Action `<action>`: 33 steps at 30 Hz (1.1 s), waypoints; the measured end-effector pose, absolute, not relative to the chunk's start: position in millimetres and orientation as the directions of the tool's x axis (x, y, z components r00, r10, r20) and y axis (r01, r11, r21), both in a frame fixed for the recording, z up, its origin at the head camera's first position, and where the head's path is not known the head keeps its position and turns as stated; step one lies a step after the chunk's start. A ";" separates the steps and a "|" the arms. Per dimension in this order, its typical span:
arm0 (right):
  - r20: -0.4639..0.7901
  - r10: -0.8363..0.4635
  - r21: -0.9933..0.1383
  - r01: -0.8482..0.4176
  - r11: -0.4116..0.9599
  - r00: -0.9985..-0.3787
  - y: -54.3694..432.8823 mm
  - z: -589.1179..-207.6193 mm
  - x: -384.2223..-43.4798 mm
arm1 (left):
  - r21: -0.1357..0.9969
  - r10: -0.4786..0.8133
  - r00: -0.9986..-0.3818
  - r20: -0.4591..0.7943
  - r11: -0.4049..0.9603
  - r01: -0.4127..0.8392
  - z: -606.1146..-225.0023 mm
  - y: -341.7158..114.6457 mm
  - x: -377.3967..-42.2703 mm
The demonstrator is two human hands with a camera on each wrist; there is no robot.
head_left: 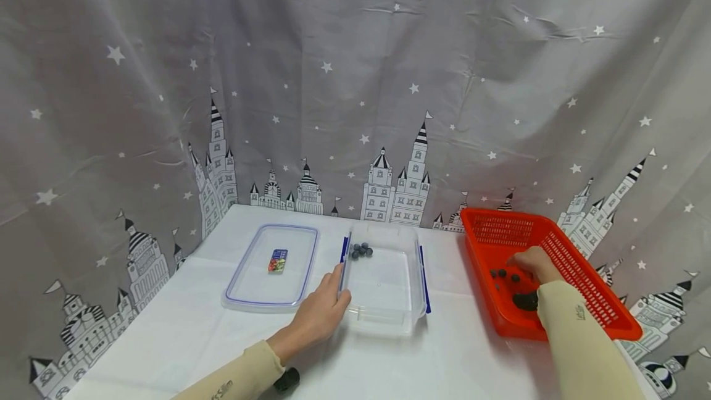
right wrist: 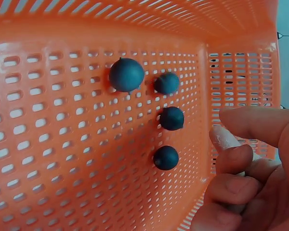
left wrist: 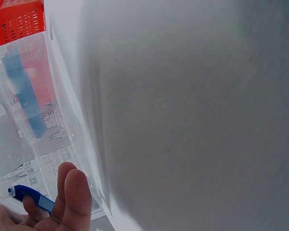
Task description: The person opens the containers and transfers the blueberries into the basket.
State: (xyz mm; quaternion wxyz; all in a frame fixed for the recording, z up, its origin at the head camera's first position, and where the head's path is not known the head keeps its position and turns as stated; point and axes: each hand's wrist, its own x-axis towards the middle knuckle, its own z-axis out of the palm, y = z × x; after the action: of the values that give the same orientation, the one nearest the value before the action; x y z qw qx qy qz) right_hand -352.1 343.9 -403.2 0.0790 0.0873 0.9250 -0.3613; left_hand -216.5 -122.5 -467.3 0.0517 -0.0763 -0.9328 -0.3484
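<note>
A clear plastic container [head_left: 380, 320] with blue side latches stands mid-table. Several small dark-blue balls [head_left: 363, 250] are gathered in its far left corner. My left hand [head_left: 319, 307] grips the container's left side, its thumb at the rim and fingers beside a blue latch [left wrist: 31, 196]. Over at the right, my right hand [head_left: 533, 262] is inside a red perforated basket [head_left: 500, 326]. Several dark-blue balls [right wrist: 172, 118] lie apart on the basket's floor. In the right wrist view, the right hand's fingers [right wrist: 238, 187] are loosely bent beside the balls, with no ball visible between them.
A clear lid [head_left: 252, 298] with a blue seal lies flat left of the container, a coloured label [head_left: 277, 262] on it. Behind the white table [head_left: 183, 326] hangs a grey curtain [head_left: 344, 79] printed with castles and stars.
</note>
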 end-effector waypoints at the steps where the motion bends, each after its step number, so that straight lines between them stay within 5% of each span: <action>1: -0.200 0.099 -0.655 0.208 0.726 -0.975 342.9 -402.7 -351.5 | 0.642 0.106 -0.983 0.150 0.746 0.179 -467.5 -122.5 -216.6; 15: -0.043 -0.030 -0.627 0.004 0.779 -0.999 293.5 -367.4 -364.6 | 0.644 0.106 -0.982 0.159 0.743 0.184 -467.1 -121.9 -216.2; 33: -0.074 -0.092 -0.751 -0.005 0.661 -0.993 200.2 -360.5 -371.0 | 0.631 0.103 -0.981 0.164 0.753 0.185 -466.8 -121.6 -218.1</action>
State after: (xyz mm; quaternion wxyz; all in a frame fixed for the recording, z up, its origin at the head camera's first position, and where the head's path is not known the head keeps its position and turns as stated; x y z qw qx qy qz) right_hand -371.0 200.2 -360.5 0.0526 -0.0268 0.9097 -0.4110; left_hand -218.1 -121.6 -466.8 0.0597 -0.0771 -0.9344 -0.3425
